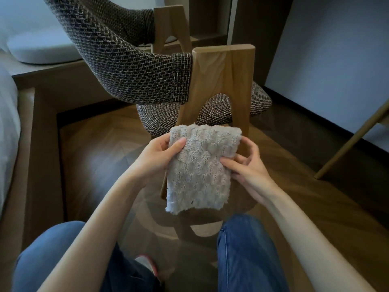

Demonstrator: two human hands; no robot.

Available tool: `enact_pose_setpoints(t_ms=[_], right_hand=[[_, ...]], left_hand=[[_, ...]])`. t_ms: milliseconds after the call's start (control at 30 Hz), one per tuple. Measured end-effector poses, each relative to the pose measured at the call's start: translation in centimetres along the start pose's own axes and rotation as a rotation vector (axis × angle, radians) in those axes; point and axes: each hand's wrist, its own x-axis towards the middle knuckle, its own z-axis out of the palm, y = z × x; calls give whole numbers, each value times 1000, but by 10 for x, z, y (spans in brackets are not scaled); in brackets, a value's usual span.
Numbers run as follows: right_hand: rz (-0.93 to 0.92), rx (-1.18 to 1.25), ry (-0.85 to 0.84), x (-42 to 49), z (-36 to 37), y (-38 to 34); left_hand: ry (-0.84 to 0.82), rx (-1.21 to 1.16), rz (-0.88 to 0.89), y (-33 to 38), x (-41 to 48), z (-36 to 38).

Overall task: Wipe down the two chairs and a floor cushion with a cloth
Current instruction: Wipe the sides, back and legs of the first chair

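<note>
Right now the cloth point(200, 167) is off the furniture, held in the air in front of the chair point(147, 81) and folded into a thick pad whose lower end hangs free above the floor point(94, 144). Both hands are on it and apart, one at each side: the left hand point(162, 152) grips the upper left edge with its thumb laid across the face, and the right hand point(246, 163) pinches the right edge a little lower. The step in hand looks like readying the pad for a pass, and the nearest surface is the wooden frame point(223, 76) just behind it. To do it well, square the fold so a flat face looks outward, tuck in the loose end, then take the pad in one hand and leave the other free to steady the chair. Long strokes down from the top suit the wood; the woven back point(109, 45) and seat point(212, 111) look rough, so lighter strokes along the weave should keep the pile from snagging. A pale cushion point(42, 49) lies on the ledge point(52, 69) at upper left, well apart, possibly one to wipe later
</note>
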Motion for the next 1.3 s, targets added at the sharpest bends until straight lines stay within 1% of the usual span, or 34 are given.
enact_pose_setpoints(t_ms=[67, 100, 167, 267, 333, 400, 467, 567, 633, 700, 767, 800, 833, 900, 933, 967, 1033, 1100, 1133, 1167, 1200, 1233, 1300], right_hand=[[-95, -74, 94, 1, -1, 1], [-142, -109, 119, 0, 0, 0], [-238, -199, 129, 0, 2, -1], [-316, -355, 64, 1, 3, -4], [-314, -462, -14, 1, 2, -8], [-297, -577, -93, 2, -1, -12], [-297, -709, -132, 3, -3, -16], [-386, -991, -125, 4, -5, -20], [-429, -1130, -141, 4, -5, -24], [-462, -1170, -136, 6, -6, -29], [-516, -1111, -68, 10, -7, -36], [-527, -1012, -31, 12, -5, -41], [-513, -854, -19, 14, -2, -45], [-426, -472, -49, 17, 8, -54], [-397, -343, -35, 18, 11, -56], [-405, -268, 11, 20, 14, -59], [-503, -209, 186, 20, 19, -62], [-671, -147, 443, 18, 25, -64], [-767, -124, 548, 16, 30, -64], [-866, -129, 618, 16, 37, -66], [-949, -160, 649, 17, 45, -68], [-1006, -198, 646, 20, 54, -71], [-1045, -282, 563, 33, 72, -80]], left_hand=[[108, 46, 18, -6, 4, 0], [137, 47, 7, -8, 5, 0], [143, 75, -40, -10, 7, 0], [59, 121, -129, -8, 8, -4], [-27, 183, -178, -4, 8, -11], [-59, 249, -212, -2, 8, -15], [-29, 285, -159, -6, 8, -15], [2, 388, 45, -10, 7, -12], [-28, 589, 176, -6, 8, -14], [7, 778, 263, 0, 10, -13], [104, 805, 301, 6, 15, -11], [155, 783, 319, 10, 18, -9], [210, 744, 338, 16, 21, -7], [334, 673, 400, 29, 26, -3], [398, 694, 450, 36, 28, -2], [458, 762, 518, 44, 30, -2], [552, 945, 680, 57, 32, -4], [619, 1078, 808, 68, 37, -10], [644, 1116, 830, 72, 40, -12], [663, 1147, 830, 73, 43, -13], [675, 1181, 821, 74, 46, -14], [680, 1216, 809, 73, 48, -14], [672, 1255, 779, 72, 51, -15]])
